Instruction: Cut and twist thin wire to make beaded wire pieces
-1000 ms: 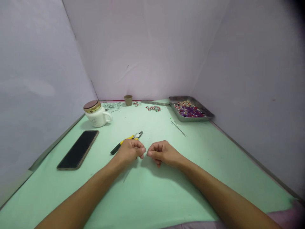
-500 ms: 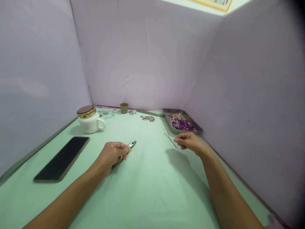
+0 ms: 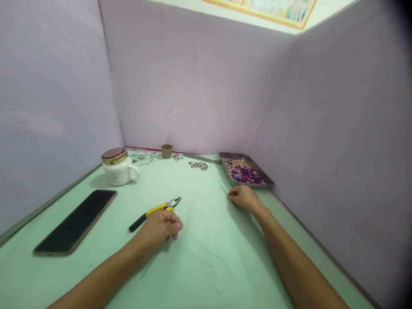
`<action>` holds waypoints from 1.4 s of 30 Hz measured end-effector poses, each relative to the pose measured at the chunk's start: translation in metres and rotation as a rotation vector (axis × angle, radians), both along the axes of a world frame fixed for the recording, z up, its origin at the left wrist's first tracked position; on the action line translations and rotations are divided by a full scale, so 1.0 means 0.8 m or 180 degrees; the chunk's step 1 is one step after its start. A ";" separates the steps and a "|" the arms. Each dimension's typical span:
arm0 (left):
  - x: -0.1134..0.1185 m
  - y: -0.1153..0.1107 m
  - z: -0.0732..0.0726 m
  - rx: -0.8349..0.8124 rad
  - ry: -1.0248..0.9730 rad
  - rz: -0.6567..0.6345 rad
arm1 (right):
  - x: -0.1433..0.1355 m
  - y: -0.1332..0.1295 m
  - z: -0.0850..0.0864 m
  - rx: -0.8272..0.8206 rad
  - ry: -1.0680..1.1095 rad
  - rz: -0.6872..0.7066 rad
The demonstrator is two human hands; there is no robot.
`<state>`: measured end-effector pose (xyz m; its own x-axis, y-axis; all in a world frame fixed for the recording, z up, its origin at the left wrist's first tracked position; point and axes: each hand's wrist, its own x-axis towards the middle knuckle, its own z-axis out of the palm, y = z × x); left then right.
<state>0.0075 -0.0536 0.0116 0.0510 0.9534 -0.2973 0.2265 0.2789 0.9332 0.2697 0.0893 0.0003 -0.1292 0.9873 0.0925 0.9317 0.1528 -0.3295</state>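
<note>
Right hand [image 3: 242,196] sits curled on the tabletop [image 3: 206,257] just in front of the bead tray [image 3: 267,182], fingertips at the thin wires [image 3: 223,189] – can't tell if it's pinching one. Wires run away toward the tray. Left hand [image 3: 161,227] is a loose empty fist, well off beside the pliers [image 3: 154,209].

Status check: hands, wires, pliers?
Left hand loosely curled beside pliers, not gripping. Right hand on thin wires near bead tray. Nothing between.
</note>
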 end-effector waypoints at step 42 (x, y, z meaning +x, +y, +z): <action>0.003 -0.002 -0.002 0.0015 -0.0402 0.0019 | -0.075 -0.069 0.030 0.0451 0.2461 0.0041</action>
